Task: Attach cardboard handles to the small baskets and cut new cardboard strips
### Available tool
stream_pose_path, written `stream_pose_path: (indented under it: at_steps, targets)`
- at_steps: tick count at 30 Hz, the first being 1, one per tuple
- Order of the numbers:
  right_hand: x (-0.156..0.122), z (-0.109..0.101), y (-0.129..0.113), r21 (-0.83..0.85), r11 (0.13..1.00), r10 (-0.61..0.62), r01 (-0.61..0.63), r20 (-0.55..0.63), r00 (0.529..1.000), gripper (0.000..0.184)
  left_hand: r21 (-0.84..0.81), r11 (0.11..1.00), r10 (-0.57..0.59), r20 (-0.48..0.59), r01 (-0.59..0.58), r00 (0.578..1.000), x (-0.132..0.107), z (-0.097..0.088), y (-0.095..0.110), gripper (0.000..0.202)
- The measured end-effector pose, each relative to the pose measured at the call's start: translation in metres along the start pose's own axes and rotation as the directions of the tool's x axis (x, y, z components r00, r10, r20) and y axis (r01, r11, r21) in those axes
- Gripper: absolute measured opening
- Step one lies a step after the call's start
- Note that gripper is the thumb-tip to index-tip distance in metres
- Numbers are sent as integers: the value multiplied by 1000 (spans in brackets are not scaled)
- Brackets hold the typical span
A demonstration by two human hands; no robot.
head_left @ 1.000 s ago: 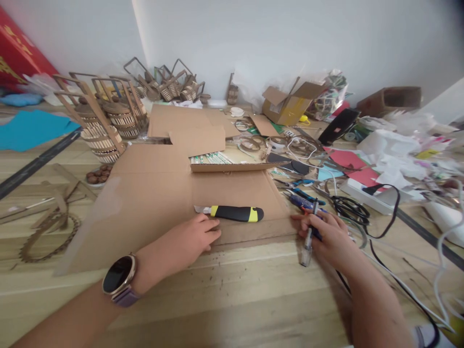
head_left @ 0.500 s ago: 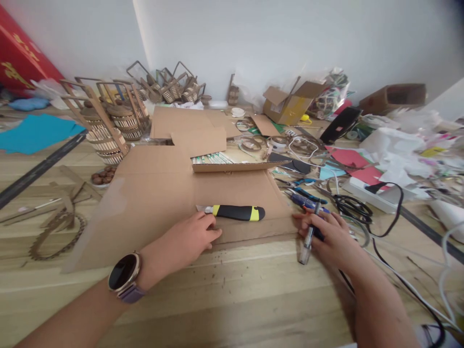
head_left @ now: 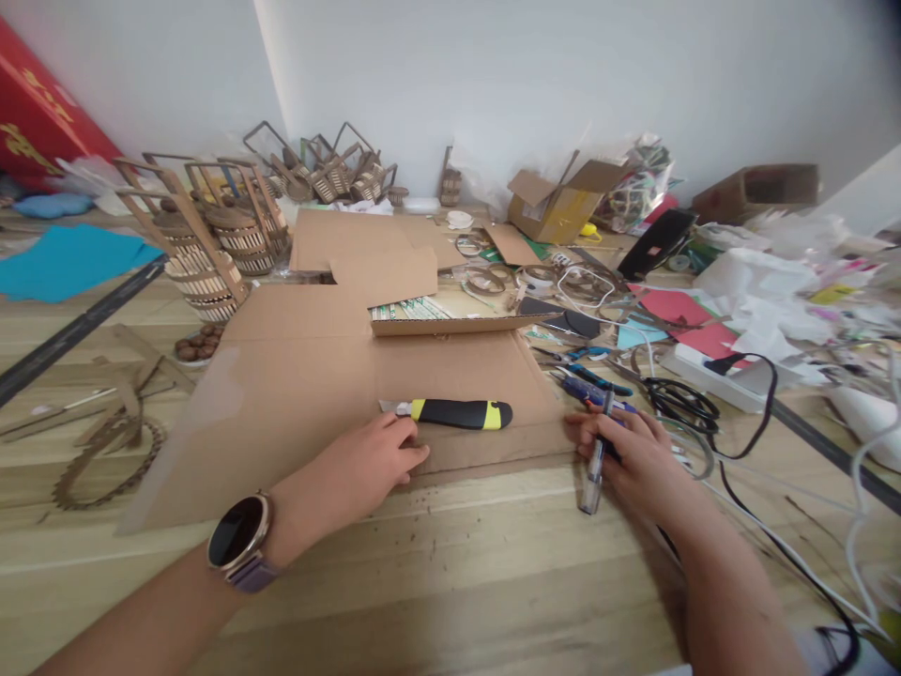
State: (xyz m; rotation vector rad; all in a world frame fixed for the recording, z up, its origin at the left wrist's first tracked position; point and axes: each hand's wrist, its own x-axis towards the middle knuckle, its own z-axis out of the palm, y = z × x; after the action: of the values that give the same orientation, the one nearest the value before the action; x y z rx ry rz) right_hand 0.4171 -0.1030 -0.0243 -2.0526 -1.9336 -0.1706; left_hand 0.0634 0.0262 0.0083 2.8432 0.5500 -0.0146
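Cardboard sheet: lies flat on the wooden table (head_left: pixel 493 582), its near edge toward the person; the cardboard sheet (head_left: pixel 302 385) is the landmark for the rest.
Utility knife: the black and yellow utility knife (head_left: pixel 461 414) rests on the sheet, not far from its near edge, blade end to the left.
Left hand: the left hand (head_left: pixel 373 460) lies on the sheet's near part, fingers loosely bent and slightly spread, gripping nothing; the knife is just beyond the fingertips, its blade end nearest them. Whether they touch it, I cannot tell.
Right hand: the right hand (head_left: pixel 630 449) is at the sheet's near right corner, fingers curled around a pen; which fingers pinch it, I cannot tell.
Pen: the pen (head_left: pixel 596 474) slants across the fingers, clear end downward, just off the sheet's right edge.
Pliers: blue-handled pliers (head_left: pixel 598 380) lie right of the sheet.
Baskets: small lidded baskets (head_left: pixel 204 282) stand beyond the sheet's left side.
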Motion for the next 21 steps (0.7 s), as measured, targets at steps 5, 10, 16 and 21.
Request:
stream_pose_path:
  at_steps: [5,10,16,21]
  targets:
    - [1,1,-2,-2,1000,8,-8,-14,1000,13,-13,1000,-23,20,24,1000,0,-3,2,22]
    - [2,1,-2,0,1000,3,-3,-20,1000,14,17,1000,-3,-5,3,1000,0,-1,1,21]
    - [3,1,-4,-5,1000,-5,5,-20,1000,14,36,999,32,-46,-30,998,0,3,-1,21]
    - [5,-2,-6,-5,1000,-17,17,-2,1000,16,14,999,37,-63,-36,997,0,6,-2,21]
